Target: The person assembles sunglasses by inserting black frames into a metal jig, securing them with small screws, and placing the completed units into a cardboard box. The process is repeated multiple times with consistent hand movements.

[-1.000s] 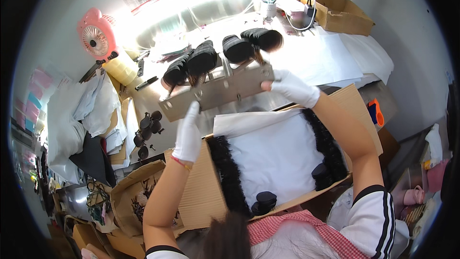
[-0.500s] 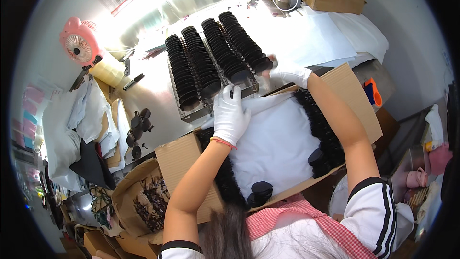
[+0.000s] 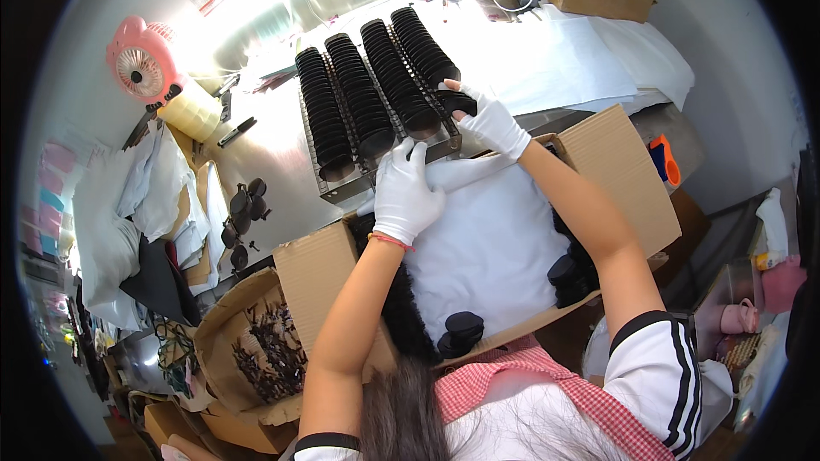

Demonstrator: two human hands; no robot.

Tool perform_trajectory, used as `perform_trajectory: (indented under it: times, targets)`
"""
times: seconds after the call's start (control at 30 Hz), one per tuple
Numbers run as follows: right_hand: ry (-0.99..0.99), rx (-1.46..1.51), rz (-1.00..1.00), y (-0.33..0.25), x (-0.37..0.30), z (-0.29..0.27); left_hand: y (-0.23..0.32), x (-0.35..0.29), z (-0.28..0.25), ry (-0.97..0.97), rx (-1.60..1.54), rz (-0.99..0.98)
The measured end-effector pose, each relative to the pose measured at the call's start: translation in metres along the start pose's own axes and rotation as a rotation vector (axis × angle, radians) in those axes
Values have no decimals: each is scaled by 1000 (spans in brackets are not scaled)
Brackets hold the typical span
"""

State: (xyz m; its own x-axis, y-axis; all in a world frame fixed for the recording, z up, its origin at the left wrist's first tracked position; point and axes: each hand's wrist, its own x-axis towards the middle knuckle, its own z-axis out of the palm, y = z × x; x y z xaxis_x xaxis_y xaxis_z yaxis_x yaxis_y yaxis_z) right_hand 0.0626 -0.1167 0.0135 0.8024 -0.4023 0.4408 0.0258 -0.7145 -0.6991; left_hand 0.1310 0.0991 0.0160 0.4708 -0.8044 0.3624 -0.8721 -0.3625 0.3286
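Four long rows of black round discs (image 3: 371, 85) stand in a metal rack (image 3: 348, 192) on the table. My right hand (image 3: 495, 124), in a white glove with bare fingertips, pinches several black discs (image 3: 458, 102) at the near end of the rightmost row. Over the rack's front edge lies my gloved left hand (image 3: 405, 192), fingers stretched and thumb apart, with nothing visible in it. Below both hands sits a cardboard box (image 3: 320, 277) holding white cloth (image 3: 487, 248). Black pieces line the box's sides, and small stacks of black discs (image 3: 462, 333) rest at its near edge.
Loose dark round pieces (image 3: 243, 205) and a black marker (image 3: 237, 131) lie left of the rack. A pink fan (image 3: 141, 72) stands at the back left. Another carton (image 3: 256, 358) holds small dark parts. White sheets (image 3: 572, 60) and an orange-handled tool (image 3: 664, 160) are at the right.
My right hand has moved left and up, now showing discs between its fingers at the right row's near end. My left hand has shifted slightly left along the rack's front.
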Motion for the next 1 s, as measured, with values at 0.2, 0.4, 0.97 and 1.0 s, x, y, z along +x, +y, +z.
perform_trajectory:
  times: [0.2, 0.4, 0.97, 1.0]
  targets:
    - [270, -406, -476, -6, -9, 26, -3, -1, 4, 22, 8, 7]
    - [216, -254, -229, -47, -20, -15, 39, -2, -1, 120, -1236, -403]
    - [-269, 363, 225, 17, 94, -22, 13, 28, 58, 296, -653, -243]
    - [-386, 422, 259, 16, 96, -24, 7, 29, 62, 205, -708, -312]
